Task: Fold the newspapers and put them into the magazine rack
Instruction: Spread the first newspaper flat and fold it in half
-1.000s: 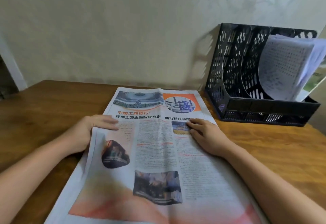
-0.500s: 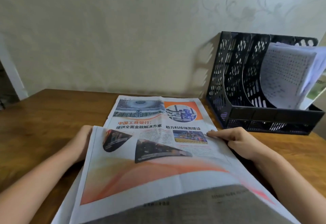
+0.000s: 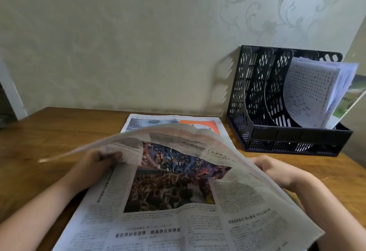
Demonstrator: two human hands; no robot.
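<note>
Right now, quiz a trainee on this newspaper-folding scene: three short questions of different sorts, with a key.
1. True or false: both hands grip the printed newspaper on the brown wooden table.
2. Which slot of the black perforated plastic magazine rack already holds papers? A) nearest the newspaper B) farthest from the newspaper
3. Fill in: the raised near half is being folded toward the ___.

Key: 1 true, left hand and right hand; 2 B; 3 wall.

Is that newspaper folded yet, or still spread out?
Mid-fold: the newspaper lies on the table, its near part arched over toward the far edge, gripped by the left hand and right hand.
</note>
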